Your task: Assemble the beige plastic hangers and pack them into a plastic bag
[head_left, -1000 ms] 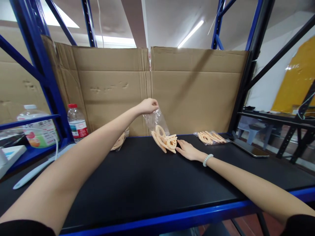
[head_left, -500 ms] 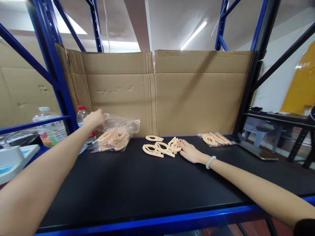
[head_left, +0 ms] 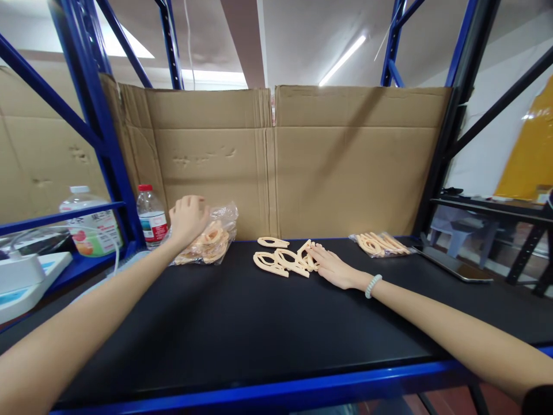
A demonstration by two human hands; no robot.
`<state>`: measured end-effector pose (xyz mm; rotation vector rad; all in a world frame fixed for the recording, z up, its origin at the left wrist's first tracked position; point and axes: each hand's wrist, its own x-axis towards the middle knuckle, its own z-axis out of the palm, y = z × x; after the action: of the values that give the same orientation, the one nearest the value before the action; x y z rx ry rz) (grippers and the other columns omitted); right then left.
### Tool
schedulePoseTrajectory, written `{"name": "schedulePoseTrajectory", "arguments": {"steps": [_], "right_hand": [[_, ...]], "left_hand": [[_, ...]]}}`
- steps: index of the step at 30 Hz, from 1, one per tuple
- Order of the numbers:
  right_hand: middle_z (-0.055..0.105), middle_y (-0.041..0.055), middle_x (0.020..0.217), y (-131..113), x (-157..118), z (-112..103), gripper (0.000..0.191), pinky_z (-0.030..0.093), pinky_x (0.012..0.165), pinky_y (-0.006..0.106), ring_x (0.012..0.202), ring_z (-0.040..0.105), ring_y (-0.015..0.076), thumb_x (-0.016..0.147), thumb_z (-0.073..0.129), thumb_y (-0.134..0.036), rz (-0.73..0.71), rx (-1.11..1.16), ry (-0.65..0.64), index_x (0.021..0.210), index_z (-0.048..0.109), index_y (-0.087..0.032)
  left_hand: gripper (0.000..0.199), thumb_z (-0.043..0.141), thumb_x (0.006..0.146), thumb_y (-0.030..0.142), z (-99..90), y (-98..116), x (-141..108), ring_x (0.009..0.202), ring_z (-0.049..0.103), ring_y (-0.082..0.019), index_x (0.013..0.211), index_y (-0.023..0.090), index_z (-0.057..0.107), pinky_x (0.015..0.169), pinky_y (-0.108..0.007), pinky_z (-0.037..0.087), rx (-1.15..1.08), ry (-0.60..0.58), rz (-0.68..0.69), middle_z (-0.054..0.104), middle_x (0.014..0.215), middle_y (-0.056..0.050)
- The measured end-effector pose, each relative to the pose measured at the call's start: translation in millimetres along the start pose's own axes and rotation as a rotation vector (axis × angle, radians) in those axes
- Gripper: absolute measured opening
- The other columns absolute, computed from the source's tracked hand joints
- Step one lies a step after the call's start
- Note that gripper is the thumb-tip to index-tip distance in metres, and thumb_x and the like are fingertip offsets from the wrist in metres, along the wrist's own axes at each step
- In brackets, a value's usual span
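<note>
My left hand (head_left: 189,218) is over the clear plastic bag (head_left: 224,222) at the left, its fingers bent but apart. The bag holds a heap of beige looped pieces (head_left: 213,242); my hand hides part of it, and whether the fingertips touch the plastic is unclear. My right hand (head_left: 339,270) rests flat with fingers stretched over a small pile of the same beige pieces (head_left: 306,253) mid-table. Beside that pile lie loose flat pieces with oval openings (head_left: 270,263), one of them (head_left: 273,242) a little farther back.
A second clear bag of beige pieces (head_left: 380,245) lies right of my right hand, near a flat dark device (head_left: 458,266). Behind the black tabletop (head_left: 259,340) stands a cardboard wall (head_left: 358,173). A red-capped bottle (head_left: 152,222), a larger bottle (head_left: 93,230) and blue posts (head_left: 108,161) are left.
My left hand has moved right and let go of the bag's raised top, now over the bag, which has sunk lower. My right hand's fingers have spread flatter over the beige pieces.
</note>
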<state>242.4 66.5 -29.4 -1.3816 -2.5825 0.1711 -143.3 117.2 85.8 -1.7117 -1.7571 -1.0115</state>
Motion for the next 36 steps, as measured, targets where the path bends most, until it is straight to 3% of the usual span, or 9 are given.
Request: {"name": "schedulePoseTrajectory", "arguments": {"steps": [3,5,7,9,11,14,21,27,36], "right_hand": [[0.002,0.0079,0.155,0.5,0.3,0.4,0.061,0.009,0.113,0.049,0.142,-0.001,0.0223,0.091,0.027,-0.029,-0.004,-0.007,0.002,0.149,0.009,-0.017],[0.003,0.0078,0.155,-0.7,0.7,-0.8,0.061,0.009,0.114,0.047,0.142,-0.001,0.0223,0.091,0.027,-0.029,-0.007,-0.029,-0.005,0.149,0.009,-0.017],[0.006,0.0083,0.155,-2.1,2.2,-2.0,0.060,0.008,0.114,0.045,0.142,0.000,0.0220,0.092,0.027,-0.031,-0.022,-0.056,0.002,0.148,0.012,-0.017],[0.008,0.0092,0.154,-3.0,5.5,-2.3,0.059,0.008,0.114,0.045,0.142,0.001,0.0219,0.093,0.026,-0.033,-0.043,-0.085,0.015,0.148,0.014,-0.017],[0.009,0.0115,0.154,-2.9,11.4,-1.4,0.059,0.010,0.113,0.046,0.142,0.002,0.0230,0.092,0.027,-0.033,-0.054,-0.112,0.019,0.148,0.015,-0.015],[0.013,0.0149,0.153,-0.3,26.2,1.0,0.060,0.014,0.111,0.048,0.142,0.006,0.0260,0.093,0.026,-0.034,-0.067,-0.136,0.036,0.147,0.017,-0.012],[0.030,0.0184,0.146,11.3,74.6,7.4,0.058,0.024,0.105,0.052,0.137,0.022,0.0308,0.094,0.033,-0.045,0.055,-0.053,0.154,0.144,0.026,-0.016],[0.048,0.0126,0.128,7.7,78.8,6.9,0.052,0.027,0.101,0.049,0.126,0.037,0.0274,0.087,0.051,-0.047,0.045,-0.045,0.299,0.133,0.041,-0.024],[0.038,0.0115,0.139,1.0,43.3,8.5,0.045,0.029,0.101,0.049,0.129,0.031,0.0272,0.090,0.045,-0.037,0.004,-0.052,0.271,0.134,0.038,-0.025]], "left_hand": [[0.028,0.042,0.086,0.029,0.8,34.3,-31.3,0.121,0.043,-0.027,0.106,0.017,0.058,0.104,-0.043,0.026,-0.178,0.059,0.409,0.055,0.122,-0.013],[0.027,0.047,0.084,0.033,0.9,57.6,-55.6,0.124,0.040,-0.026,0.104,0.022,0.060,0.108,-0.042,0.023,-0.285,-0.074,0.684,0.055,0.126,-0.009],[0.036,0.048,0.084,0.035,4.4,77.6,-77.0,0.127,0.038,-0.025,0.117,0.025,0.056,0.109,-0.041,0.022,-0.376,-0.283,0.897,0.052,0.132,-0.007],[0.048,0.049,0.084,0.038,14.4,91.5,-91.9,0.133,0.031,-0.026,0.130,0.026,0.048,0.110,-0.042,0.020,-0.403,-0.489,1.006,0.042,0.142,-0.007],[0.052,0.046,0.086,0.042,30.7,99.0,-98.8,0.137,0.023,-0.028,0.136,0.027,0.041,0.111,-0.046,0.017,-0.388,-0.637,0.988,0.032,0.149,-0.007],[0.051,0.033,0.092,0.045,59.8,102.4,-96.5,0.140,0.017,-0.028,0.140,0.029,0.034,0.109,-0.055,0.015,-0.336,-0.775,0.809,0.025,0.151,-0.007],[0.054,0.030,0.093,0.043,104.2,106.9,-77.2,0.140,0.015,-0.031,0.144,0.027,0.026,0.103,-0.066,0.014,-0.216,-0.694,0.587,0.021,0.152,-0.012],[0.041,0.040,0.090,0.032,113.1,107.9,-67.6,0.135,0.027,-0.031,0.130,0.029,0.048,0.104,-0.062,0.017,-0.239,-0.574,0.569,0.037,0.145,-0.011],[0.028,0.053,0.084,0.029,101.5,103.1,-54.0,0.111,0.054,-0.021,0.110,0.025,0.062,0.094,-0.034,0.042,-0.364,-0.570,0.713,0.058,0.123,-0.007]]}}
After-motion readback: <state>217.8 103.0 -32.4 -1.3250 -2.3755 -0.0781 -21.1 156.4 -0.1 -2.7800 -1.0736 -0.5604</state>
